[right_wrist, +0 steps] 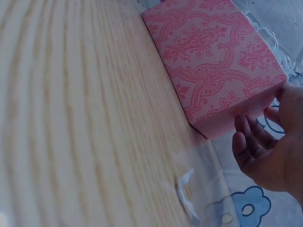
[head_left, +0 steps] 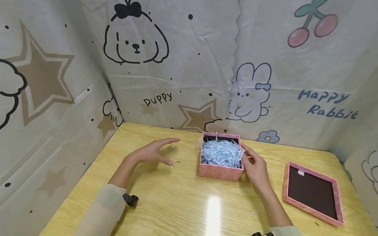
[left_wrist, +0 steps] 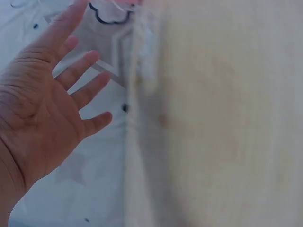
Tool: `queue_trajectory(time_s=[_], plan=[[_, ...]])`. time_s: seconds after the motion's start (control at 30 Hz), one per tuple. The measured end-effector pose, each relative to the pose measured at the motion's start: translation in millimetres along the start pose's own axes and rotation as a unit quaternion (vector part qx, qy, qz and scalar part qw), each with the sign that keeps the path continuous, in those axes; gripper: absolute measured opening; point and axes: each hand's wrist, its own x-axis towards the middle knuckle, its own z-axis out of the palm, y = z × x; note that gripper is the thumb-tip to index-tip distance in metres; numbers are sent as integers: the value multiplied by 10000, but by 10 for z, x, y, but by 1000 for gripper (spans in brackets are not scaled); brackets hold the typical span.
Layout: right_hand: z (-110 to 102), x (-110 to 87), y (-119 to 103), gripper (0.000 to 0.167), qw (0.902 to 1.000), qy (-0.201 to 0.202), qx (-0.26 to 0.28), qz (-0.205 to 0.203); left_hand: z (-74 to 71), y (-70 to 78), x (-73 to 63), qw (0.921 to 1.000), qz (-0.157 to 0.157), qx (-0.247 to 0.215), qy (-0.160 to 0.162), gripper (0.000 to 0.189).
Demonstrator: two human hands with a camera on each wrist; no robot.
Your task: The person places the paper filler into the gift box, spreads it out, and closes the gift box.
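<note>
A pink patterned box (head_left: 220, 172) filled with pale blue shredded paper (head_left: 222, 152) stands open near the table's back edge. My right hand (head_left: 256, 170) is at the box's right side, fingertips touching the outer wall near the rim. Seen from the right wrist, the fingers (right_wrist: 248, 142) bend loosely beside the pink wall, not wrapped around it. My left hand (head_left: 151, 152) hovers above the table to the left of the box, thumb and fingers spread apart. In the left wrist view its palm (left_wrist: 45, 113) is bare and holds nothing.
A pink-rimmed lid (head_left: 314, 191) with a dark inside lies to the right, beyond the right forearm. Small paper scraps (head_left: 254, 212) lie on the wooden table (head_left: 174, 203). A printed cloth (head_left: 195, 72) hangs behind and at the sides.
</note>
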Motion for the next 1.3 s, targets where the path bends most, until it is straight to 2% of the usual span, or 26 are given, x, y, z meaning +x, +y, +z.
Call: queue_trajectory(time_s=[0.17, 0.27, 0.37, 0.47, 0.7, 0.77, 0.93, 1.03, 1.13, 1.3], plan=[[-11, 8, 22, 42, 10000, -35, -59, 17, 94, -224, -45, 9999, -112, 105, -14, 97], [-6, 5, 42, 42, 9999, -33, -129, 49, 136, -287, -34, 9993, -73, 378, 27, 95], [-7, 9, 36, 42, 9999, -25, -164, 34, 164, -311, 0, 9963, 10, 843, 159, 85], [-14, 15, 10, 42, 9999, -47, -102, 4, 174, -308, 43, 9929, 73, 1157, 250, 66], [-12, 16, 0, 42, 10000, -57, -72, -27, 189, -295, 135, 9919, 482, 1047, 543, 11], [-8, 12, 1, 42, 9999, -66, -108, -11, 195, -297, 148, 9914, 483, 1045, 622, 7], [-1, 17, -4, 42, 9999, -87, -131, 13, 206, -297, 165, 9947, 241, 739, 673, 7], [-3, 19, -11, 43, 9998, -113, -132, 31, 204, -259, 182, 9975, 152, 267, 634, 5], [-9, 18, -16, 43, 9998, -126, -141, 93, 175, -127, 228, 9980, 268, -35, 565, 6], [-21, 5, -11, 43, 9996, -133, -161, 165, 93, 229, 369, 9946, 867, 41, 572, 6]])
